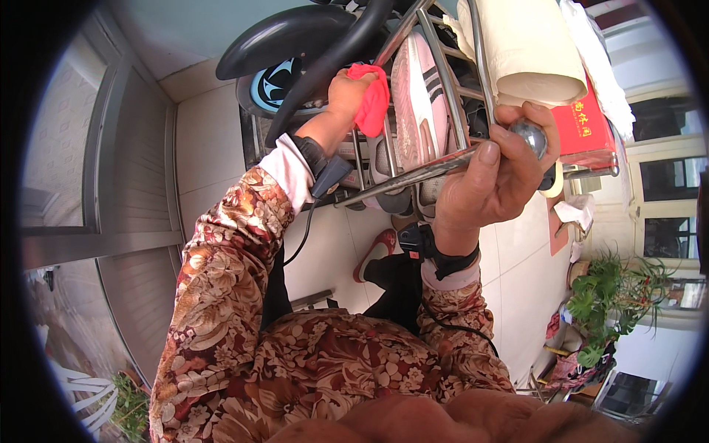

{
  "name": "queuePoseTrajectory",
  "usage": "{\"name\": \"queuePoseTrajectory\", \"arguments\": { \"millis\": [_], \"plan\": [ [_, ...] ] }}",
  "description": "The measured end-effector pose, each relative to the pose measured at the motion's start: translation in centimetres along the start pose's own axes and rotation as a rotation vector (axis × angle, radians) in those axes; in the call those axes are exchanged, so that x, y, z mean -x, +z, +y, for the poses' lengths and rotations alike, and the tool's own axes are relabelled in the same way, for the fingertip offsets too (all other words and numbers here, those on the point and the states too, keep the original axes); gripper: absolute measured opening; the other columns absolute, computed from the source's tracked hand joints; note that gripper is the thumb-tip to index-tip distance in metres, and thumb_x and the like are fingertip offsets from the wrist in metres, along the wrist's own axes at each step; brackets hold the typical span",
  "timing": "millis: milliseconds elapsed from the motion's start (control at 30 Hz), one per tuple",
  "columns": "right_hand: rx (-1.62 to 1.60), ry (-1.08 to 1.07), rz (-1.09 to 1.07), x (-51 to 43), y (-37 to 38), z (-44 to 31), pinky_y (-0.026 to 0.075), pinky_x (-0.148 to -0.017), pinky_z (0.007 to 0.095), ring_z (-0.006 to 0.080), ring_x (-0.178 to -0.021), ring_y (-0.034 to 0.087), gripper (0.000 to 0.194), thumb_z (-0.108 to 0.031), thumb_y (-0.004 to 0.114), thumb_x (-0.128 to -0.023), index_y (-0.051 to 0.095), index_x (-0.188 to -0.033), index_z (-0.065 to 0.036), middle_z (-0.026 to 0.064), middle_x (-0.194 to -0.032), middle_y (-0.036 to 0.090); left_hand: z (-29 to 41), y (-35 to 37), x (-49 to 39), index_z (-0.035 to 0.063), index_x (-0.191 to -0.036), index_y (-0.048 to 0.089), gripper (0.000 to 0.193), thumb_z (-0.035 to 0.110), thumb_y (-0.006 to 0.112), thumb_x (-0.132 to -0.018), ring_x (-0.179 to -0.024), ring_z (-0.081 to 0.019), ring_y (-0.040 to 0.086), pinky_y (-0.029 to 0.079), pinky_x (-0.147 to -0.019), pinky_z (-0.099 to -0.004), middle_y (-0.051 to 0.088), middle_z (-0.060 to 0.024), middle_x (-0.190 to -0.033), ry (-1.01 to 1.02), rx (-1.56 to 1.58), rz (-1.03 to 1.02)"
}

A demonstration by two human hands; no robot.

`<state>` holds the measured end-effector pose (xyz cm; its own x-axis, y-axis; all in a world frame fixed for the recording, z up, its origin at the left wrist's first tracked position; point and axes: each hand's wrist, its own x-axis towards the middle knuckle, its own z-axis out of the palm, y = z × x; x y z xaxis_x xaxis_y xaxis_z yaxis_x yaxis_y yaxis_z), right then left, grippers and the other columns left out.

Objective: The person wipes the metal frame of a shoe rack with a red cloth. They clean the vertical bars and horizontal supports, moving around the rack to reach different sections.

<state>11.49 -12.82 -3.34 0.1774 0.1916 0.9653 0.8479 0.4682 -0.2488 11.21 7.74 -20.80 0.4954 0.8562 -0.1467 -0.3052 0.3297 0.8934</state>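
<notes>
A metal-tube shoe rack (399, 180) stands before me, with shoes on its shelves. My left hand (346, 97) grips a bright red cloth (373, 102) against the left side of the rack. A pink shoe with dark stripes (424, 99) lies on the rack just right of the cloth. My right hand (493, 171) is closed around the rack's front corner, its fingers about a shiny metal ball knob (529, 137). Both wrists wear dark straps with small devices.
Behind the left hand is a black curved fender (288, 39) near a wheel. A cream cloth roll (537, 55) and a red box (587, 127) sit at the rack's right. Further right are potted plants (604, 299); a grey door (138, 138) stands left.
</notes>
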Motion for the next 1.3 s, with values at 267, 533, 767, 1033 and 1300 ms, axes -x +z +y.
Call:
{"name": "queuePoseTrajectory", "arguments": {
  "millis": [267,533,767,1033,1300],
  "plan": [
    [-0.005,0.023,0.008,0.1,0.0,0.0,0.05,-0.088,0.0342,0.0239,-0.103,0.057,0.015,-0.005,0.062,-0.092,0.065,-0.106,-0.003,0.0199,-0.133,0.043,2.0,0.3,4.8,-0.0061,-0.109,0.065,0.036,0.024,0.073,-0.091,-0.07,-0.0247,0.07,0.056,-0.06,-0.0383,0.07,-0.0152,-0.09,-0.265,-0.04,-0.163],
    [0.005,0.005,-0.003,0.1,0.0,0.1,0.05,-0.087,0.0343,0.024,-0.103,0.057,0.015,-0.004,0.062,-0.092,0.065,-0.107,-0.003,0.0199,-0.133,0.042,2.9,0.3,5.6,-0.0047,-0.107,0.064,0.031,0.024,0.067,-0.096,-0.069,-0.0237,0.07,0.058,-0.06,-0.0377,0.07,-0.0141,-0.088,-0.311,0.046,-0.18],
    [0.008,-0.012,-0.002,0.0,0.3,-0.3,0.05,-0.091,0.0364,0.0245,-0.104,0.056,0.015,-0.005,0.06,-0.092,0.064,-0.107,-0.002,0.0211,-0.133,0.044,3.3,0.4,1.8,-0.0052,-0.105,0.064,0.028,0.021,0.069,-0.095,-0.071,-0.0285,0.071,0.059,-0.06,-0.0413,0.071,-0.0181,-0.092,-0.262,0.106,-0.043],
    [0.01,0.013,-0.011,0.0,0.1,-0.3,0.05,-0.089,0.0358,0.0246,-0.103,0.056,0.016,-0.004,0.061,-0.091,0.064,-0.107,-0.004,0.0198,-0.132,0.043,2.4,0.7,2.6,-0.0063,-0.106,0.065,0.03,0.02,0.072,-0.093,-0.067,-0.028,0.07,0.058,-0.058,-0.0406,0.07,-0.0167,-0.089,-0.256,0.053,-0.109],
    [0.029,0.008,-0.006,0.1,-0.1,0.5,0.051,-0.087,0.0347,0.0242,-0.103,0.056,0.016,-0.002,0.061,-0.091,0.064,-0.106,-0.005,0.0199,-0.134,0.042,1.7,1.3,7.6,-0.0064,-0.103,0.068,0.027,0.019,0.07,-0.093,-0.068,-0.023,0.069,0.057,-0.061,-0.0368,0.071,-0.014,-0.088,-0.254,-0.004,-0.177]
  ]
}}
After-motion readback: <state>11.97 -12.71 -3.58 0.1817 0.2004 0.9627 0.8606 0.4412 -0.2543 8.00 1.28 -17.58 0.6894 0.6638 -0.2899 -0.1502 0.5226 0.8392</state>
